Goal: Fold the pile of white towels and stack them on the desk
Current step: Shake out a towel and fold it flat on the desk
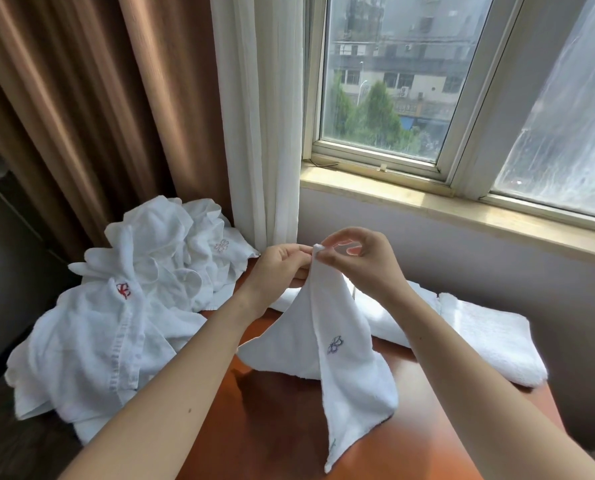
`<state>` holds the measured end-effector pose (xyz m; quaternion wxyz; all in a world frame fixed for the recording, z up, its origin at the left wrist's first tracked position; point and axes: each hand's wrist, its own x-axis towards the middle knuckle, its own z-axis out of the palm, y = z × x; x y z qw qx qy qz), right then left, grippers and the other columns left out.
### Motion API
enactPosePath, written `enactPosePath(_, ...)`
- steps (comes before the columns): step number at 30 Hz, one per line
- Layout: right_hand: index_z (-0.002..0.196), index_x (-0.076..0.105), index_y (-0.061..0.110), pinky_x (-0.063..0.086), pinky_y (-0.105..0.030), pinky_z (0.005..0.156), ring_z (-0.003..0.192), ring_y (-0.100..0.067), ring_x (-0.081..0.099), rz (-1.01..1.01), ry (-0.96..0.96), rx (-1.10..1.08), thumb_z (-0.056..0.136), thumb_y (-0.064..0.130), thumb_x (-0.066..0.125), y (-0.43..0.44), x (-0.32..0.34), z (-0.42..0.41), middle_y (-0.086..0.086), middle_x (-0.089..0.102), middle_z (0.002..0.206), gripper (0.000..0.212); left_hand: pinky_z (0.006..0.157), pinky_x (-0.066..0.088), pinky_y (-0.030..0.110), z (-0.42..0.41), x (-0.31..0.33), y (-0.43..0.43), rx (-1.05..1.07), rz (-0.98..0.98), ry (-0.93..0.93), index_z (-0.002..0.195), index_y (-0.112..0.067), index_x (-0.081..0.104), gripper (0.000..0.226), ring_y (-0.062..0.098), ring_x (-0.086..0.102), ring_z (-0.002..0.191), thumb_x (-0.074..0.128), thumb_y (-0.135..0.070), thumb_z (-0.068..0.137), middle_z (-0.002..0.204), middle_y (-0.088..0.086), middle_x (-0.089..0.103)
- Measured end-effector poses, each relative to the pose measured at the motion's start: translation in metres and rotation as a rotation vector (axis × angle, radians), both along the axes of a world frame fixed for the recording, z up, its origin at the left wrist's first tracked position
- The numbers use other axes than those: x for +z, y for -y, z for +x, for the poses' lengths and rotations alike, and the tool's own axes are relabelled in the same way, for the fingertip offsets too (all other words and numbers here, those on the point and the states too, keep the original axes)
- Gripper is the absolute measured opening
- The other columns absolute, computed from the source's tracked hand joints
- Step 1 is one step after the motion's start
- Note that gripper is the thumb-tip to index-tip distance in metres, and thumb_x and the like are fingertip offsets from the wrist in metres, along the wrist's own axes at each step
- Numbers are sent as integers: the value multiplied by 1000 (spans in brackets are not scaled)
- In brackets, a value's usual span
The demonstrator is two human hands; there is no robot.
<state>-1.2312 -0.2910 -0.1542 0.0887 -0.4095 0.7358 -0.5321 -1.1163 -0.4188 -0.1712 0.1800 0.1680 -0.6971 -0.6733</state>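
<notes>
Hanging over the reddish-brown wooden desk (282, 427), a small white terry towel (341, 348), judged light, floppy and best gripped by corners, is pinched at 1 corner by the left hand (282, 265) and right hand (355, 261).

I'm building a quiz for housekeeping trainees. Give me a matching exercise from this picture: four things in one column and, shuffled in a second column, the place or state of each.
Column 1
1. lifted towel
2. towel pile
3. folded towels
4. heavy curtain

Column 2
a. lie flat on the right side of the desk
b. brown, hangs at far left
c. pinched at its top by the left hand and right hand
d. crumpled at the desk's left edge

Pairs: 1-c; 2-d; 3-a; 4-b
</notes>
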Motion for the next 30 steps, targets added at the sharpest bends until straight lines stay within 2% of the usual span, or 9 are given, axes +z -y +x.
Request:
enactPosePath(4, 74, 68, 26, 45, -21, 78, 85, 6, 64, -52, 31, 7, 78, 31, 84, 3, 10, -4, 18, 70, 77, 17, 92, 56, 35, 0, 8, -1, -18, -75, -81, 108, -23, 75, 19, 19, 72, 102, 67, -19, 91, 104, 4, 76)
enactPosePath(8, 80, 61, 8, 45, -23, 60, 63, -8, 54, -85, 97, 78, 83, 34, 79, 6, 24, -11, -3, 62, 77, 31, 100, 52, 37, -2, 28, 1, -39, -111, -154, 121, -10, 69, 32, 21, 68, 110, 67, -23, 92, 112, 7, 74)
enactPosePath(10, 83, 58, -1, 42, -16, 51, 61, -10, 48, -109, 119, 113, 86, 40, 75, 6, 32, -12, -7, 54, 73, 44, 94, 54, 30, -2, 41, 2, -49, -134, -181, 121, -10, 69, 30, 20, 69, 109, 64, -24, 95, 111, 7, 74)
enactPosePath(12, 83, 61, -2, 43, -15, 57, 65, -7, 53, -141, 136, 140, 87, 43, 73, 7, 40, -13, -1, 59, 74, 46, 89, 55, 26, -3, 53, 2, -56, -134, -203, 119, -11, 70, 32, 20, 70, 107, 62, -30, 94, 110, 6, 75)
enactPosePath(15, 84, 63, -4, 43, -24, 70, 76, -9, 57, -194, 154, 169, 86, 43, 71, 6, 49, -14, 2, 66, 79, 47, 88, 55, 25, -5, 64, 3, -66, -103, -218, 118, -14, 71, 38, 20, 69, 108, 62, -38, 90, 111, 5, 74)
enactPosePath(19, 76, 61, 6, 34, -34, 73, 76, -16, 46, -174, 161, 203, 85, 47, 64, 4, 53, -13, -6, 53, 76, 42, 82, 55, 21, -9, 69, 4, -51, -95, -218, 109, -22, 75, 32, 18, 70, 104, 62, -44, 90, 107, 2, 75)
enactPosePath(23, 72, 58, 15, 34, -26, 59, 63, -12, 46, -131, 203, 231, 88, 46, 64, -2, 48, -13, 1, 51, 68, 36, 77, 55, 19, -14, 68, 6, 33, -89, -237, 103, -21, 75, 29, 17, 71, 97, 59, -43, 93, 100, 2, 76)
enactPosePath(26, 75, 55, 5, 31, -17, 48, 51, -6, 42, -72, 166, 222, 93, 41, 65, -5, 40, -12, 2, 46, 64, 41, 72, 55, 18, -18, 64, 8, 141, -42, -254, 98, -15, 73, 28, 12, 70, 86, 57, -38, 97, 88, 1, 75)
enactPosePath(30, 78, 54, 1, 31, -33, 64, 68, -19, 41, 43, 142, 252, 95, 38, 63, -10, 25, -7, -6, 44, 74, 41, 57, 51, 17, -22, 55, 12, 328, 16, -250, 85, -17, 68, 28, 1, 64, 65, 55, -37, 100, 65, -10, 66)
